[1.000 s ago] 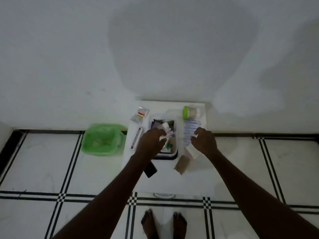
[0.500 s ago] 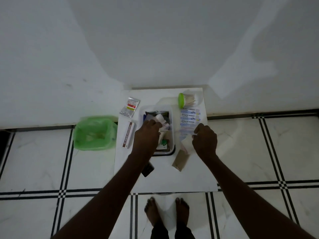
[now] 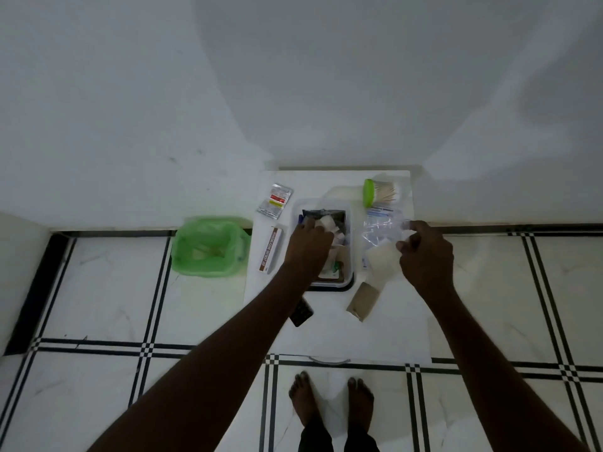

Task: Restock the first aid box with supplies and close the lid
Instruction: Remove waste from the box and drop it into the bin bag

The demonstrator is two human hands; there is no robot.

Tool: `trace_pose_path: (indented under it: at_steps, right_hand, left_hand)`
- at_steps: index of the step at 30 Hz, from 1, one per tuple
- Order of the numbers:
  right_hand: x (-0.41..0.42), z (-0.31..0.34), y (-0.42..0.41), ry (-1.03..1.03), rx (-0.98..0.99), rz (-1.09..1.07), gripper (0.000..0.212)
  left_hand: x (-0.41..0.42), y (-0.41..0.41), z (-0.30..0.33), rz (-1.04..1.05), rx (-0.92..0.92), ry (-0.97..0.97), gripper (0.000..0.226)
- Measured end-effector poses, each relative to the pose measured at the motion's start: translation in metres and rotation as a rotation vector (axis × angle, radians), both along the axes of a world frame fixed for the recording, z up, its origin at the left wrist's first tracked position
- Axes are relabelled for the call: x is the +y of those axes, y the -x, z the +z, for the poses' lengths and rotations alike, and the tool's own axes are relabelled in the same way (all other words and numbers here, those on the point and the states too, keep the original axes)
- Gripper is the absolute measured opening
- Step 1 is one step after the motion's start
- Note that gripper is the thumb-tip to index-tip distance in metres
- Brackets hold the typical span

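**A:** The right hand (image 3: 424,256) is pinched shut, thumb against fingers, on a clear plastic packet (image 3: 380,231) that it holds lifted just off the white table (image 3: 342,327). A pale paper wrapper hangs under the same hand; whether the fingers hold that too, I cannot tell.

**B:** And the left?

**A:** The left hand (image 3: 308,246) is down in the first aid box (image 3: 348,256), palm down, fingers curled over the white rolls and packets inside. I cannot see whether it grips 1 of them or only presses them.

**B:** Where is the box from the right hand?

**A:** At 9 o'clock, just beside it, open, at the middle of the table. I see no lid on it, and I cannot pick 1 out for certain.

**B:** So the step is getting that packet in?

**A:** That is my guess. To do it well, the left hand should push the contents flat and toward the far end, then clear out. The packet is limp and will fold, so I would lay it flat on top, not stuff it edgewise.

**B:** What is left outside?

**A:** From the box, a green-capped tub of cotton swabs (image 3: 381,193) at 1 o'clock, a foil sachet (image 3: 274,201) at 11, a long ointment carton (image 3: 271,251) at 9, a brown card sleeve (image 3: 363,301) at 5. If the pile rises above the rim, the lid may not seat.
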State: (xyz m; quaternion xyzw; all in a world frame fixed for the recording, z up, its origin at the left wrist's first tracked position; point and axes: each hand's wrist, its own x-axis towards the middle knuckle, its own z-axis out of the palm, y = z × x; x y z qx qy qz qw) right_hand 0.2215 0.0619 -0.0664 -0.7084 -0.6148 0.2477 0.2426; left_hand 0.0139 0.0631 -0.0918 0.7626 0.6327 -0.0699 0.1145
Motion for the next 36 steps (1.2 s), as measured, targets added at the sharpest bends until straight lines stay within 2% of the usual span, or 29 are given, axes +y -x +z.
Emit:
trace_pose_path:
  at_steps: [3,7,9,13,17,19,21,23,26,29,36]
  right_hand:
    - [0.0,0.009,0.005,-0.05,-0.008,-0.02,0.024]
    - [-0.001,0.017,0.013,-0.103,0.042,-0.02,0.018]
    - [-0.002,0.018,0.017,-0.099,0.07,-0.017,0.018]
    - [-0.006,0.017,0.02,-0.086,0.096,-0.012,0.019]
    - [-0.007,0.02,0.023,-0.004,0.14,-0.076,0.015]
    - [-0.007,0.024,0.027,0.023,0.146,-0.099,0.011]
    - [-0.006,0.032,0.037,0.033,0.166,-0.091,0.009]
    - [-0.007,0.039,0.051,0.035,0.181,-0.082,0.009]
    - [-0.009,0.047,0.08,0.001,0.145,-0.052,0.006]
    - [-0.013,0.049,0.113,-0.002,0.137,0.037,0.008]
    - [-0.029,0.041,0.216,0.059,0.209,0.262,0.006]
  left_hand:
    - [-0.002,0.0,-0.001,0.011,0.005,0.011,0.043]
    - [-0.007,-0.001,0.0,0.081,0.061,-0.039,0.071]
    - [-0.009,-0.003,0.001,0.178,-0.051,-0.037,0.071]
    - [-0.012,-0.007,0.008,0.388,-0.347,-0.13,0.044]
    - [-0.021,0.005,0.032,0.636,-0.626,-0.208,0.073]
    - [-0.031,0.017,0.048,0.735,-0.716,-0.263,0.079]
    - [-0.048,0.038,0.064,0.808,-0.757,-0.298,0.071]
    - [-0.067,0.062,0.081,0.878,-0.809,-0.241,0.043]
    - [-0.09,0.1,0.11,0.973,-1.058,-0.115,0.015]
    - [-0.106,0.132,0.13,1.05,-1.212,-0.138,0.014]
    - [-0.139,0.202,0.101,1.277,-1.17,-0.244,0.011]
